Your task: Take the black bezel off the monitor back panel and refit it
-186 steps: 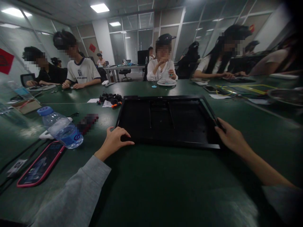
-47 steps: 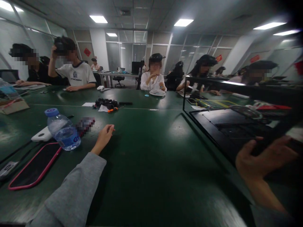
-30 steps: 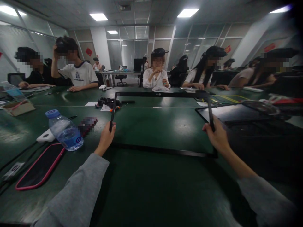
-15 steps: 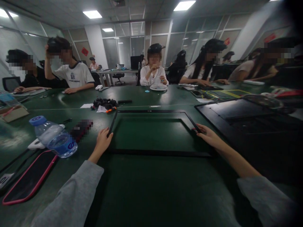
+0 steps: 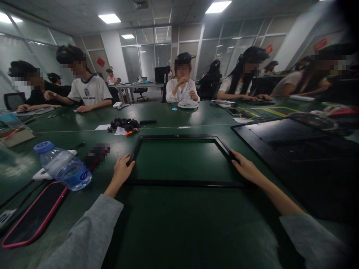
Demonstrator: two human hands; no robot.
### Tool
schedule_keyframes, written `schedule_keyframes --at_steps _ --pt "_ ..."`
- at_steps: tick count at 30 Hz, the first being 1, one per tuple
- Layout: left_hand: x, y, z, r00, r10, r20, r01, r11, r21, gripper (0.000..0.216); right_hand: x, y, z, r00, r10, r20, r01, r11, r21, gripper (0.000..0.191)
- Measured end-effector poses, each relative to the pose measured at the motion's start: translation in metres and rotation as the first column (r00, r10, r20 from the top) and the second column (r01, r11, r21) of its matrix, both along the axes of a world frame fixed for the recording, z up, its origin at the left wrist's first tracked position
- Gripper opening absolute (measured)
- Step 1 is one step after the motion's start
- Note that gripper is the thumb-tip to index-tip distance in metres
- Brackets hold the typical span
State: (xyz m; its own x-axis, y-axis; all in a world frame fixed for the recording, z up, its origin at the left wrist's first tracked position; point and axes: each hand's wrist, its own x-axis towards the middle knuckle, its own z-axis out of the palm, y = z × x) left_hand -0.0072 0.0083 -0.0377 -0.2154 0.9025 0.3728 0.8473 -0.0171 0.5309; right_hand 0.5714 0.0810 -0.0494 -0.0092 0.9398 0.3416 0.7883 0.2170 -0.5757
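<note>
A thin black rectangular frame (image 5: 179,136) lies flat on the dark green table (image 5: 179,224) in front of me, open in the middle so the table shows through. My left hand (image 5: 122,171) grips its left side near the front corner. My right hand (image 5: 246,169) rests on its right side, fingers over the bar. A large black back panel (image 5: 283,144) lies flat to the right of the frame.
A water bottle (image 5: 62,168) lies on its side at left, beside a pink-edged phone (image 5: 30,218) and a white device (image 5: 42,173). A pile of black parts with an orange tool (image 5: 125,125) sits beyond the frame. Several people sit around the far side.
The black panel went from in front of me to the right. I brought the thin frame in with both hands and lowered it flat; over the last half second it barely shifted.
</note>
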Motion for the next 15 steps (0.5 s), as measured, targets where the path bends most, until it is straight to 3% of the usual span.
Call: schedule_keyframes --at_steps 6,10,12,15 --pt "0.010 -0.007 0.014 1.000 -0.014 0.024 0.013 1.000 0.009 0.044 -0.001 -0.006 0.006 0.999 -0.005 -0.043 0.006 0.999 0.038 0.054" --pt "0.028 -0.031 0.033 0.989 -0.148 0.016 0.147 0.988 0.036 0.045 0.012 -0.021 0.026 0.982 -0.169 -0.082 0.174 0.982 0.069 0.054" --pt "0.038 -0.046 0.042 0.966 -0.259 0.010 0.259 0.965 -0.043 0.044 0.023 -0.035 0.040 0.950 -0.305 -0.074 0.312 0.942 0.123 0.054" --pt "0.050 -0.066 0.052 0.929 -0.369 -0.006 0.363 0.917 -0.166 0.052 0.040 -0.071 0.067 0.874 -0.486 -0.026 0.471 0.832 0.294 0.051"
